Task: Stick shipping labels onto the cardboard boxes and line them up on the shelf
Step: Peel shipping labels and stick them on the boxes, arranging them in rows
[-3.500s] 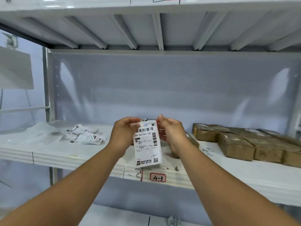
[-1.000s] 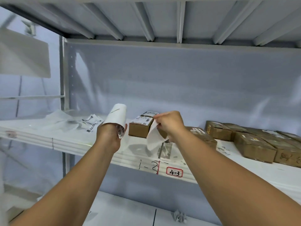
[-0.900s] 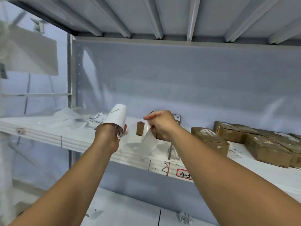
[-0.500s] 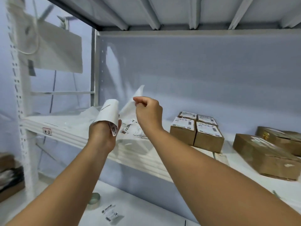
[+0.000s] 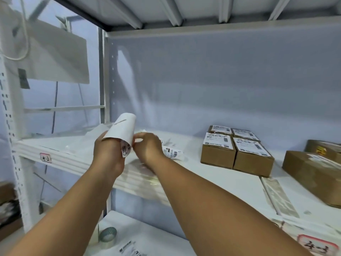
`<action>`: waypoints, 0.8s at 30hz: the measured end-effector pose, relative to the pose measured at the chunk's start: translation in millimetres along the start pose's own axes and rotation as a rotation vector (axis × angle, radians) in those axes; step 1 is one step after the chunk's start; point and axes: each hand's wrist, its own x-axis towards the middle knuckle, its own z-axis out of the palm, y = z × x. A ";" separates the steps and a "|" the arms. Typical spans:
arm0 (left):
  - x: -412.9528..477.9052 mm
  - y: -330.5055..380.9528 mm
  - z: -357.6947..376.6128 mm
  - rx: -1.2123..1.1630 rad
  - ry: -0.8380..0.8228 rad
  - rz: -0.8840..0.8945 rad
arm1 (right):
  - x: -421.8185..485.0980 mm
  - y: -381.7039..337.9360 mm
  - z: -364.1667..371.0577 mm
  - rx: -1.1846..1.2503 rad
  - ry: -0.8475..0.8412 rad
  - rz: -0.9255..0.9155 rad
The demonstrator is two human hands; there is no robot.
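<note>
1. One view, from the head camera: we held the peeled label (image 5: 122, 131) curled in our left hand (image 5: 108, 157). The fingers were wrapped round its lower end, and print showed inside the curl. It hung above the front edge of the shelf (image 5: 212, 182).
2. Half a second earlier our right hand (image 5: 147, 147) had been raised, carrying the white backing sheet toward the left end of the shelf. That sheet was now gone from it. The hand had come back with its curled fingertips at the label's lower edge. We could not tell whether they pinched the label or only touched it.
3. Our gaze had swung left in the last second. The four labelled boxes (image 5: 217, 156) now stood to the right of our hands, well apart from them, in a tight two-by-two block. The plain boxes (image 5: 310, 174) lay beyond them at the far right.
4. Some loose labels (image 5: 172, 153) lay on the shelf just behind the right hand. A roll of tape (image 5: 108, 235) sat on the lower shelf.
5. We judged the label bare and ready to stick. It would have to travel right to a plain box without folding onto itself.
</note>
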 end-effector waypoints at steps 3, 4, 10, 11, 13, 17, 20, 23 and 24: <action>-11.8 0.5 8.5 -0.060 0.000 -0.005 | -7.2 -4.8 -18.0 0.271 0.205 -0.005; -15.3 0.2 12.3 -0.070 0.007 0.004 | -11.3 -7.1 -24.8 0.311 0.248 0.009; -48.5 8.9 44.8 0.127 0.075 0.101 | -54.3 -19.7 -64.7 0.425 0.195 -0.125; -53.4 11.9 49.9 0.133 0.063 0.083 | -60.9 -20.5 -71.9 0.433 0.131 -0.153; -67.7 18.9 62.1 0.143 0.034 0.045 | -77.4 -23.1 -90.6 0.425 0.038 -0.202; -104.5 26.8 87.4 0.176 -0.040 0.029 | -99.4 -21.1 -127.0 0.253 0.130 -0.227; -129.4 25.4 106.9 0.184 -0.124 0.029 | -109.4 -20.7 -158.2 0.302 0.309 -0.189; -152.5 19.4 124.7 0.135 -0.255 -0.032 | -115.1 -16.3 -193.9 0.400 0.555 -0.092; -161.6 17.0 130.7 0.083 -0.292 -0.051 | -118.3 -13.1 -206.7 0.416 0.606 -0.060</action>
